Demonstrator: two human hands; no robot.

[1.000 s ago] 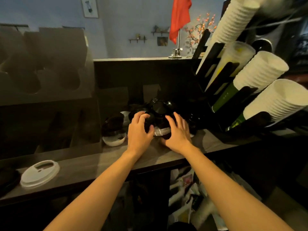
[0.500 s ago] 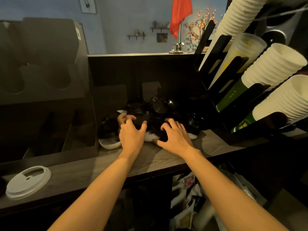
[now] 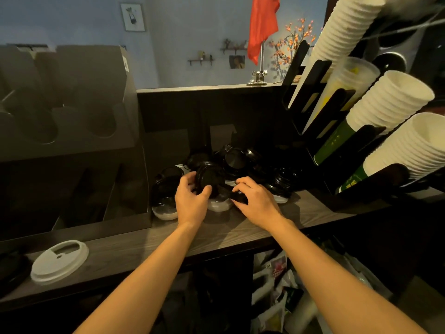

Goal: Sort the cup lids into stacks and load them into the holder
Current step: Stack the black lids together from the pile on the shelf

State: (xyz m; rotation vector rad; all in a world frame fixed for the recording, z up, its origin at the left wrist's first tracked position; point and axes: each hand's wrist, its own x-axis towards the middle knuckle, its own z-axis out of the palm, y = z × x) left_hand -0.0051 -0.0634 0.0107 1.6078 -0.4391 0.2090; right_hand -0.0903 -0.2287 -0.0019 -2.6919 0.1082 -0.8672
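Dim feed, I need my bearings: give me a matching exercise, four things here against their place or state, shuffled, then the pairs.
1 white lid
2 left hand
3 right hand
4 paper cup stacks

A in the rack, right
B grips the raised black lid
C alone at the counter's left end
D curled over the low black lid

Pairs: 1-C, 2-B, 3-D, 4-A

Stacks of white ribbed paper cups (image 3: 395, 102) lie slanted in a black slatted rack (image 3: 315, 75) on the right. A red cloth flag (image 3: 262, 22) stands behind the dark wood-grain table (image 3: 134, 249). A framed picture (image 3: 132, 16) hangs on the blue wall.
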